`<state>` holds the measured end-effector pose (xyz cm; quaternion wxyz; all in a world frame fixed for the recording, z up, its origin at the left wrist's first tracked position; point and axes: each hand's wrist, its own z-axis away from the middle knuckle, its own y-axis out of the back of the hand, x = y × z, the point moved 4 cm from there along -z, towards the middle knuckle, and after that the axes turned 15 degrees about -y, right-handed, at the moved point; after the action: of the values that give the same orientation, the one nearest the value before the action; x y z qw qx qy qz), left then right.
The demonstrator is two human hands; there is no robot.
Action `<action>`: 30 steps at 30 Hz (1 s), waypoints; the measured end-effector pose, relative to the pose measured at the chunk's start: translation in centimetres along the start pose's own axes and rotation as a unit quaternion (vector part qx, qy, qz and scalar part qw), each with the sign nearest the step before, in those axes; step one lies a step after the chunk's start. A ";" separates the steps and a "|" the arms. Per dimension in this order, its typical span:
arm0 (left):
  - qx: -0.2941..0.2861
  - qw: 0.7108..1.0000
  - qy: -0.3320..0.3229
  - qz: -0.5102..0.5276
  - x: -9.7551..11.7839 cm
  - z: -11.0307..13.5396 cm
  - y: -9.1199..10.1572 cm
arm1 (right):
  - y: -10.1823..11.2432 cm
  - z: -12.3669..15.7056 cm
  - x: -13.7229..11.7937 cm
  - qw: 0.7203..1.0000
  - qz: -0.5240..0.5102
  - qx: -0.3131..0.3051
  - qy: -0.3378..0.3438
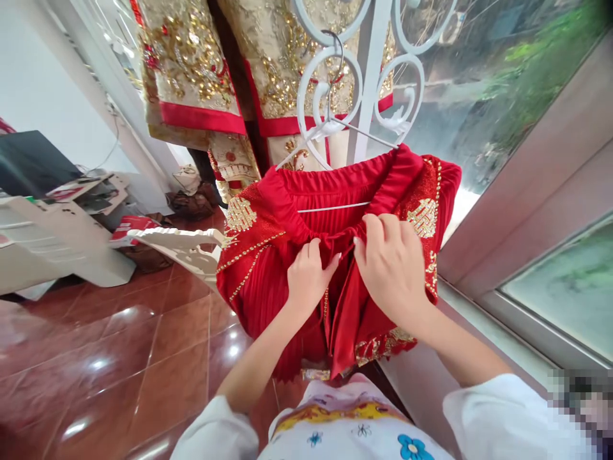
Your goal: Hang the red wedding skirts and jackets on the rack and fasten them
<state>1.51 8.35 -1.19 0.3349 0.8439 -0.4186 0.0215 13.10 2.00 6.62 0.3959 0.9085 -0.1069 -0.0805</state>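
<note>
A red pleated skirt (268,255) with gold embroidery hangs from a white hanger (335,206) hooked on a white scrolled metal stand (368,96). My left hand (309,276) pinches the red fabric at the skirt's waist, fingers closed. My right hand (393,268) grips the waist fabric just beside it, fingers curled over the cloth. The two hands almost touch at the middle of the waistband.
Gold and red embroidered garments (201,70) hang behind the stand. A window (502,83) with a wide sill runs along the right. A white carved chair (182,246) and a white desk (57,223) with clutter stand at the left on glossy red-brown tiles (119,358).
</note>
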 end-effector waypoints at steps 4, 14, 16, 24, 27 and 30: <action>-0.054 0.997 0.061 0.008 0.1 -0.2 -1.5 | -3.4 -1.9 -0.7 0.997 0.016 -0.075 -0.002; 0.058 0.950 0.096 0.292 -0.5 0.1 -3.0 | -3.0 -2.6 1.6 0.933 -0.264 -0.244 0.006; 0.076 0.948 0.105 0.292 -0.1 0.3 -4.0 | -3.0 -2.7 1.7 0.902 -0.342 -0.261 -0.020; 0.187 0.926 0.114 0.307 0.1 0.7 -7.1 | -4.9 -2.9 2.3 0.870 -0.434 -0.197 -0.125; 0.131 0.931 0.106 0.323 -0.2 0.9 -5.4 | -4.8 -2.8 2.3 0.897 -0.391 -0.187 -0.085; 0.044 0.947 0.086 0.308 -0.4 0.4 -2.0 | -4.4 -2.6 2.2 0.920 -0.326 -0.217 -0.013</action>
<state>2.61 9.32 -2.72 0.3097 0.6826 -0.6261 0.2147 16.36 6.19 5.02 0.5338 0.7839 0.2099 -0.2375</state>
